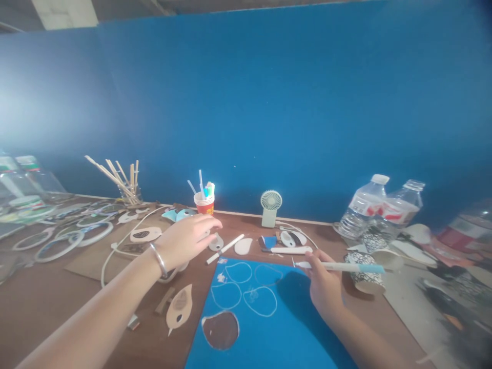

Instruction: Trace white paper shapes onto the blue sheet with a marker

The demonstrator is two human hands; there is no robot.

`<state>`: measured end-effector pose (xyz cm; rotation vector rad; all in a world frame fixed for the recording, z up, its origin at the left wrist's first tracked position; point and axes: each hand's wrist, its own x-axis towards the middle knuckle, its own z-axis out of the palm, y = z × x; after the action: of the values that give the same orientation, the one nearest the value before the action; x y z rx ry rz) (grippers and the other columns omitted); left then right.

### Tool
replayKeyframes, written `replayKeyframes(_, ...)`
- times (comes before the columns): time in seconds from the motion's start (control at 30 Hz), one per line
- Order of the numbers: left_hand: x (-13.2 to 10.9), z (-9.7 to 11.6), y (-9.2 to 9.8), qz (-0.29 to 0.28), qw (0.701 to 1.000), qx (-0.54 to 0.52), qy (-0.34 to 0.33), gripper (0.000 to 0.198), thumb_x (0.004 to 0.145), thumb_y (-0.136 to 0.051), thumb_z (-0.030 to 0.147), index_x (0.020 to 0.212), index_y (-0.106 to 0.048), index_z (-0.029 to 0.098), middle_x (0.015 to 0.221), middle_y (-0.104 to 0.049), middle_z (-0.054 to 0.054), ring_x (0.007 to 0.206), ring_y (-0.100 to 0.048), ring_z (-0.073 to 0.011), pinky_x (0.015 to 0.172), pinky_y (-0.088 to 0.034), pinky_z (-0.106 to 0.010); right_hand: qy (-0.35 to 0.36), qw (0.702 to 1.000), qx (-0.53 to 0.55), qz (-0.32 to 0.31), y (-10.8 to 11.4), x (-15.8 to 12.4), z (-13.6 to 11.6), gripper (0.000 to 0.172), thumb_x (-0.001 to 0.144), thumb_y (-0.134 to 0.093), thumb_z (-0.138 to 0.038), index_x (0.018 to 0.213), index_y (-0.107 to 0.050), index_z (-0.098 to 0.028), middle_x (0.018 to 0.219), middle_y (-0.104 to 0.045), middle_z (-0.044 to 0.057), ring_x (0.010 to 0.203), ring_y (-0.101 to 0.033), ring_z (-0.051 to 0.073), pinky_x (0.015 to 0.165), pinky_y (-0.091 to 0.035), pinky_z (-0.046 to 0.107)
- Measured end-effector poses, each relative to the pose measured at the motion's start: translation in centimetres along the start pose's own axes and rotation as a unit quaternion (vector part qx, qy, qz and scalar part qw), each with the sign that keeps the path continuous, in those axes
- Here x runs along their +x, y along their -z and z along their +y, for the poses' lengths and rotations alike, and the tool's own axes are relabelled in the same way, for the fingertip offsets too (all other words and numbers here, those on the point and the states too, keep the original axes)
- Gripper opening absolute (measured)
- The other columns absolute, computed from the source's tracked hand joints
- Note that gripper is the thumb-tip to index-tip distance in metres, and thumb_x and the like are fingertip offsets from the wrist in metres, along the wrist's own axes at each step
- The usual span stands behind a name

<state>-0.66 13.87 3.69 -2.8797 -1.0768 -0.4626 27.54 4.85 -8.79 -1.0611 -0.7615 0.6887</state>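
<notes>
My right hand [326, 287] grips a slim marker pen [359, 267] with a white barrel and light blue end, held level above the right side of a blue sheet [265, 333]. White teardrop outlines [260, 301] are drawn on the sheet, and a brown teardrop-shaped patch shows at its lower left. Past the sheet's left edge, my left hand [194, 234] hovers with fingers stretched out and nothing seen in them. Close to its fingertips lie a pale bird-shaped cutout [216, 242], a white pen [225, 249] and a white teardrop piece [243, 246].
A red paper cup [204, 206] of pens and a small fan [270, 207] stand by the blue wall. Plastic bottles [363, 207] and patterned cups [367, 279] are at right. Sticks in a jar [130, 193], white rings [59, 247] and a cable [105, 266] occupy the left.
</notes>
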Motion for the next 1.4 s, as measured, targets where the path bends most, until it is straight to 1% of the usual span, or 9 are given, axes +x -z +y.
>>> replayKeyframes(0.17, 0.0, 0.2, 0.0, -0.002, 1.000, -0.005, -0.003, 0.022, 0.085, -0.039, 0.023, 0.104, -0.050, 0.022, 0.104, -0.057, -0.001, 0.097, -0.050, -0.0161, 0.085, -0.038, -0.032, -0.001, 1.000, 0.000, -0.002, 0.1, 0.1, 0.0, 0.037, 0.074, -0.060, -0.033, 0.050, -0.035, -0.018, 0.047, -0.026, -0.008, 0.043, -0.024, 0.007, 0.041, -0.022, 0.020)
replayKeyframes(0.37, 0.1, 0.5, 0.1, -0.010, 1.000, -0.013, 0.003, 0.023, 0.085, -0.039, 0.024, 0.104, -0.051, 0.022, 0.106, -0.056, -0.001, 0.098, -0.049, -0.0168, 0.085, -0.038, -0.033, -0.001, 1.000, -0.002, -0.001, 0.1, 0.0, -0.1, 0.038, 0.074, -0.059, -0.033, 0.050, -0.034, -0.018, 0.047, -0.025, -0.008, 0.043, -0.022, 0.006, 0.041, -0.021, 0.020)
replayKeyframes(0.73, 0.2, 0.4, -0.4, -0.015, 1.000, -0.010, 0.000, 0.024, 0.084, -0.038, 0.023, 0.103, -0.052, 0.021, 0.104, -0.057, -0.002, 0.094, -0.051, -0.0174, 0.082, -0.039, -0.033, -0.010, 1.000, 0.005, 0.010, 0.1, 0.2, 0.0, 0.038, 0.073, -0.059, -0.033, 0.049, -0.034, -0.018, 0.046, -0.027, -0.008, 0.043, -0.026, 0.007, 0.042, -0.024, 0.020)
replayKeyframes(0.9, 0.2, 0.0, -0.8, -0.025, 1.000, -0.007, -0.001, 0.022, 0.084, -0.038, 0.023, 0.102, -0.051, 0.022, 0.101, -0.057, -0.001, 0.093, -0.051, -0.0172, 0.081, -0.038, -0.032, -0.014, 1.000, 0.007, 0.018, -0.1, 0.3, -0.3, 0.040, 0.074, -0.058, -0.032, 0.049, -0.031, -0.018, 0.046, -0.025, -0.008, 0.043, -0.025, 0.007, 0.041, -0.023, 0.019)
replayKeyframes(1.0, 0.3, -0.3, -1.1, -0.030, 0.999, -0.007, 0.007, 0.022, 0.084, -0.038, 0.023, 0.101, -0.051, 0.023, 0.102, -0.057, -0.001, 0.094, -0.051, -0.0173, 0.080, -0.038, -0.031, -0.014, 1.000, -0.004, 0.017, 0.0, 0.3, -0.3, 0.038, 0.074, -0.058, -0.032, 0.049, -0.033, -0.018, 0.047, -0.027, -0.007, 0.045, -0.027, 0.007, 0.042, -0.024, 0.019)
replayKeyframes(1.13, 0.5, -0.4, -1.9, -0.038, 0.999, -0.010, 0.017, 0.020, 0.083, -0.038, 0.023, 0.097, -0.053, 0.023, 0.098, -0.058, -0.001, 0.091, -0.052, -0.0173, 0.077, -0.038, -0.030, -0.016, 0.999, -0.025, 0.013, 0.2, 0.1, 0.0, 0.035, 0.075, -0.058, -0.032, 0.050, -0.037, -0.018, 0.048, -0.030, -0.007, 0.047, -0.030, 0.008, 0.042, -0.026, 0.019)
replayKeyframes(1.3, 0.6, -0.1, -3.8, -0.069, 0.998, -0.008, 0.010, 0.017, 0.081, -0.041, 0.024, 0.087, -0.056, 0.022, 0.085, -0.059, 0.000, 0.081, -0.055, -0.0163, 0.072, -0.039, -0.027, -0.013, 0.999, -0.034, 0.031, 0.2, 0.2, 0.3, 0.036, 0.074, -0.059, -0.033, 0.052, -0.034, -0.019, 0.047, -0.027, -0.008, 0.045, -0.028, 0.008, 0.041, -0.024, 0.019)
replayKeyframes(1.4, 0.7, -0.7, -4.3, -0.080, 0.996, 0.002, 0.026, 0.017, 0.079, -0.042, 0.024, 0.088, -0.056, 0.023, 0.086, -0.059, 0.000, 0.081, -0.055, -0.0172, 0.071, -0.039, -0.027, -0.010, 0.999, -0.034, 0.037, 0.2, 0.3, 0.4, 0.036, 0.074, -0.059, -0.034, 0.053, -0.034, -0.019, 0.047, -0.027, -0.008, 0.044, -0.026, 0.008, 0.040, -0.023, 0.019)
